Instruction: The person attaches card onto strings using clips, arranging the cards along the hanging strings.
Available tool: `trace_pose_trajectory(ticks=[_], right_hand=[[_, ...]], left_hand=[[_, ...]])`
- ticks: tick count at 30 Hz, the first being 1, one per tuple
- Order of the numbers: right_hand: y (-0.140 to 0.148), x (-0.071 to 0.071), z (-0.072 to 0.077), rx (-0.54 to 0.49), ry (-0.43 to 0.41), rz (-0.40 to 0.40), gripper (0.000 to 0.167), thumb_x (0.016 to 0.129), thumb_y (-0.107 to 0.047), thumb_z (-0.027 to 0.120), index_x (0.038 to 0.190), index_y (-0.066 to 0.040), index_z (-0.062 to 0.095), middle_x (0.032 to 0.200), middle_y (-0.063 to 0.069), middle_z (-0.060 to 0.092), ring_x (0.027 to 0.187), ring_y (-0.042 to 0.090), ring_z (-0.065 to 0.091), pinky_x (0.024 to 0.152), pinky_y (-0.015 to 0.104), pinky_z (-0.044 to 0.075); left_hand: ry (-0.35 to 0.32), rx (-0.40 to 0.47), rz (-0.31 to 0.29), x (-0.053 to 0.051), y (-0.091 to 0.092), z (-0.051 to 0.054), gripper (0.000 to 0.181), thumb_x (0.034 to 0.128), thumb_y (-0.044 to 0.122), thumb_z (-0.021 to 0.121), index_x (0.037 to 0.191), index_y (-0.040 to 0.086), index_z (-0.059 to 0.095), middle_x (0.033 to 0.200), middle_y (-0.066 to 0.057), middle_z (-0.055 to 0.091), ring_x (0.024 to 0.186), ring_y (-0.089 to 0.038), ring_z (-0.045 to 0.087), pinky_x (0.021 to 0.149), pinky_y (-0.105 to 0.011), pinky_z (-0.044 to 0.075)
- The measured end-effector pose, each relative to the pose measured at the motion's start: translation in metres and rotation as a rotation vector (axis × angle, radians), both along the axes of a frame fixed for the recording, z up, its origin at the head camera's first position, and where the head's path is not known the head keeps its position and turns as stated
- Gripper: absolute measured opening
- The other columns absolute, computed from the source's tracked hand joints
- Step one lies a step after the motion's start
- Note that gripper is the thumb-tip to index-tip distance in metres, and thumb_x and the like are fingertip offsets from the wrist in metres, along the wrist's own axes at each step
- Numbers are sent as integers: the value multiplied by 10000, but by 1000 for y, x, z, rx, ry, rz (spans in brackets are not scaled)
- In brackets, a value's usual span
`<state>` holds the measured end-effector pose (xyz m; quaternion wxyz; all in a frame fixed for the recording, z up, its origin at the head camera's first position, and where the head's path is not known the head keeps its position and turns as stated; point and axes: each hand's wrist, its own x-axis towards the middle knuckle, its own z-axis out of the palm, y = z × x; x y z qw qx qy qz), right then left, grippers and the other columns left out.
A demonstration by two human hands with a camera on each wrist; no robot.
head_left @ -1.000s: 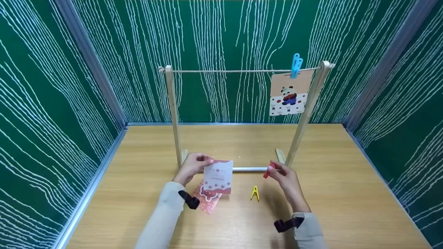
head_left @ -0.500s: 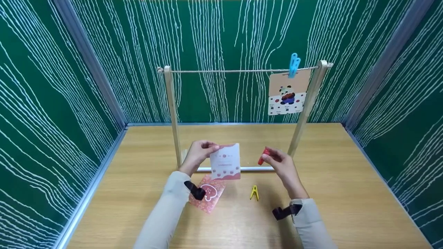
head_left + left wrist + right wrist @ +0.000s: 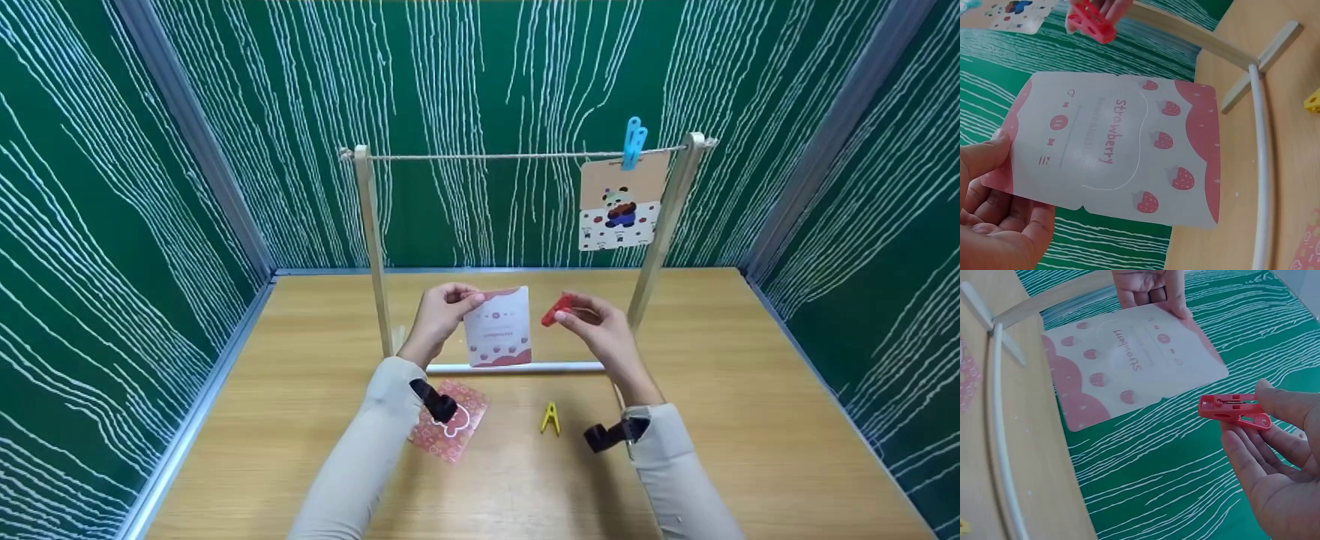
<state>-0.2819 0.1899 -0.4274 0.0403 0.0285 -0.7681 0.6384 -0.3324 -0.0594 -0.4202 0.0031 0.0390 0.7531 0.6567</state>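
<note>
Card, strawberry-printed, centre of the head view, pinched at its upper-left corner by the left hand; peg, red, just right of it, held between thumb and fingers of the right hand; rope, upper middle; handling, as judged: card's top edge best held level, its middle uncovered, peg turned square to that edge before squeezing

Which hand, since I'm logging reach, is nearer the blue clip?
Right. The right hand, holding the red clip, is below the blue clip and slightly left of it; the left hand, holding a card, is also below but much farther left.
</note>
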Motion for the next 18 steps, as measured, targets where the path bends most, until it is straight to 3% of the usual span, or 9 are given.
trace_pose_trajectory(ticks=[11,18], right_hand=[[-5,-5,32,-46,101,41,545,855,-270,727,1313,-47,534,1247,142,600,1066,118,618,924,201,491],[-6,-8,53,-44,255,42,478,867,-211,709,1283,-32,557,1173,136,640,1022,105,631,911,205,499]], left_hand=[[112,-13,-10,-3,7,30,168,880,223,698,971,82,712,942,-55,673,870,-158,564,786,-252,465],[174,32,-12,-8,10,46,175,878,223,702,970,75,709,924,-48,674,855,-146,576,771,-239,469]])
